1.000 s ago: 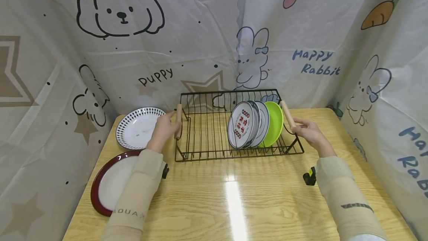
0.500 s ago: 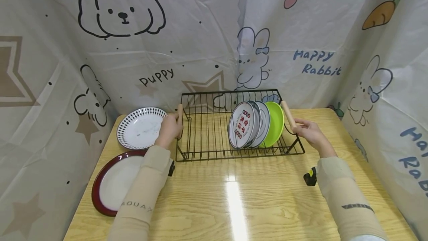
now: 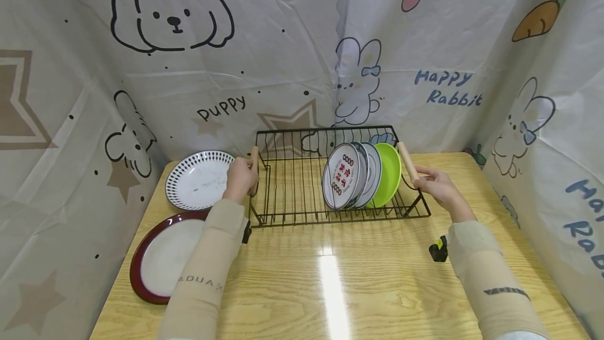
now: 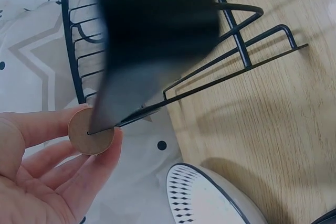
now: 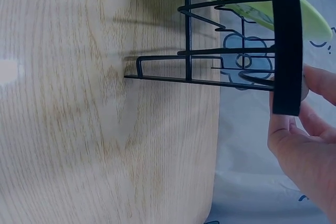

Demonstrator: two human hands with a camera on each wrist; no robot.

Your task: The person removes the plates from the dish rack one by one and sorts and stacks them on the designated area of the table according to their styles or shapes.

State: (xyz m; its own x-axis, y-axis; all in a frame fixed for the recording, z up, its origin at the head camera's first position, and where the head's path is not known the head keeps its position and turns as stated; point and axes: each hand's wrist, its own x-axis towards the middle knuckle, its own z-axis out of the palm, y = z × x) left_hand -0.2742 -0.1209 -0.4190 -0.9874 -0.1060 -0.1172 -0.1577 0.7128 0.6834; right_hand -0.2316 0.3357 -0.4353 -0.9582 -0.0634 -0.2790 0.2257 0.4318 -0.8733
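Observation:
A black wire dish rack (image 3: 325, 129) stands at the back of the table, a wooden handle at each end. At its left end, my left hand (image 3: 239, 178) grips the round wooden handle (image 4: 79, 129), thumb and fingers curled about it in the left wrist view. My right hand (image 3: 436, 185) holds the right wooden handle (image 3: 408, 162) near its front end; in the right wrist view a black bar covers part of the grip. Several plates lean in the rack's right half, from a white plate (image 3: 337, 185) with red characters to a green plate (image 3: 390, 172).
Left of the rack lies a white dish (image 3: 193, 185) with a black patterned rim. In front of it is a plate (image 3: 165, 256) with a dark red rim, partly under my left sleeve. A printed curtain (image 3: 292, 25) hangs close behind and at both sides.
My left hand has shifted slightly right, closer round the left handle, its forearm swinging right too. The right hand keeps its hold. Rack and plates stay put.

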